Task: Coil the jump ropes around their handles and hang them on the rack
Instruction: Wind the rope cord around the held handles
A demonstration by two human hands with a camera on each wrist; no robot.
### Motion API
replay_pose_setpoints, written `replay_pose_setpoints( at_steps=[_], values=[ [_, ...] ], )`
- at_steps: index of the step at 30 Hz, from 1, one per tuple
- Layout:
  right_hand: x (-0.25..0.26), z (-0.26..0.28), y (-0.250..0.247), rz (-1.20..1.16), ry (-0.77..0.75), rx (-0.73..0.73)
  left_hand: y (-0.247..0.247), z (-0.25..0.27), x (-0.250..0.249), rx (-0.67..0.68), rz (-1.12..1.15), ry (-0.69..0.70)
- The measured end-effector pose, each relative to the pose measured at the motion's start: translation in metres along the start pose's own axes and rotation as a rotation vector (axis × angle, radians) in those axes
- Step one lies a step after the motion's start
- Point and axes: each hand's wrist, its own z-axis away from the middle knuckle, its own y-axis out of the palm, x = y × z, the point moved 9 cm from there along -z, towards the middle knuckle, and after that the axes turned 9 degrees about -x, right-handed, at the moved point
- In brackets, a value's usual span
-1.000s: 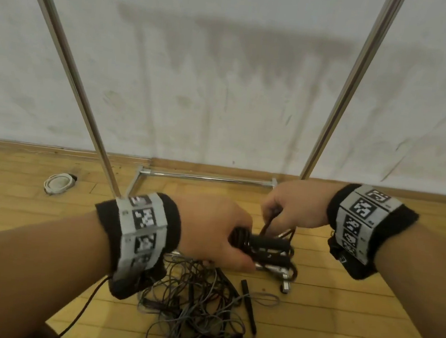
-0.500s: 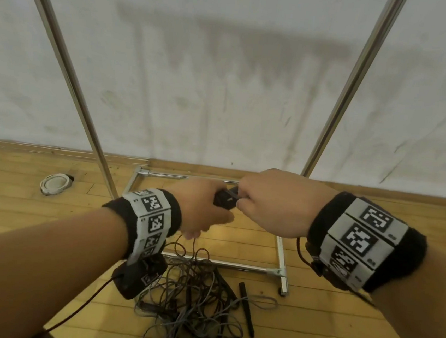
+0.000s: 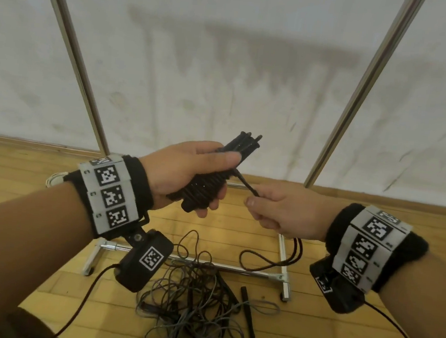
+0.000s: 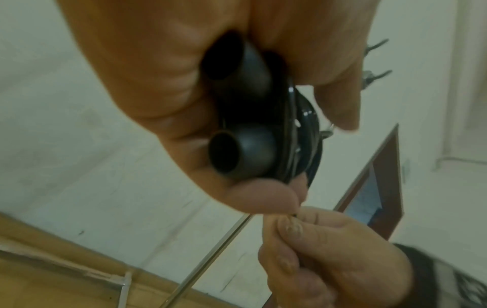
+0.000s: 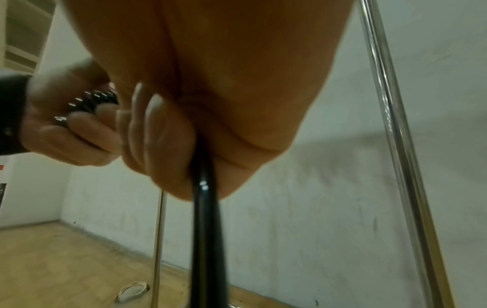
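My left hand grips a black jump rope bundle: two handles side by side with black cord wound round them. The handles' hollow ends show in the left wrist view. My right hand pinches the free end of that black cord just right of the bundle. The rest of the cord hangs below my right fist in a loop. A chrome rack stands behind, with two uprights and a floor frame.
A tangled pile of grey and black jump ropes lies on the wooden floor in front of the rack's base bar. A small white round object lies left by the wall. A white wall stands close behind.
Both hands have risen from the pile to chest height. The bundle has turned upright in my left hand, and my right hand has drawn away to the right, pulling the cord end.
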Motion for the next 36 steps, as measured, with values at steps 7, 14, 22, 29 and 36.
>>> replay_pose_setpoints(
  at_steps=[7, 14, 22, 29, 36],
  values=[
    [-0.017, -0.009, 0.008, 0.420, 0.006, 0.096, 0.052, 0.023, 0.028, 0.274, -0.747, -0.068],
    [0.006, -0.021, 0.006, 0.745, -0.101, -0.014, 0.060, 0.011, 0.074, 0.250, -1.388, -0.093],
    [0.043, -0.007, -0.009, 0.692, -0.197, -0.146, -0.006, -0.015, 0.056, -0.220, -0.844, -0.251],
    [0.042, -0.016, -0.028, 0.428, -0.167, -0.233, -0.024, -0.020, 0.014, -0.165, -0.095, -0.098],
    [0.008, -0.038, -0.010, 0.129, -0.003, -0.024, -0.019, -0.014, -0.003, -0.117, -0.170, -0.003]
  ],
)
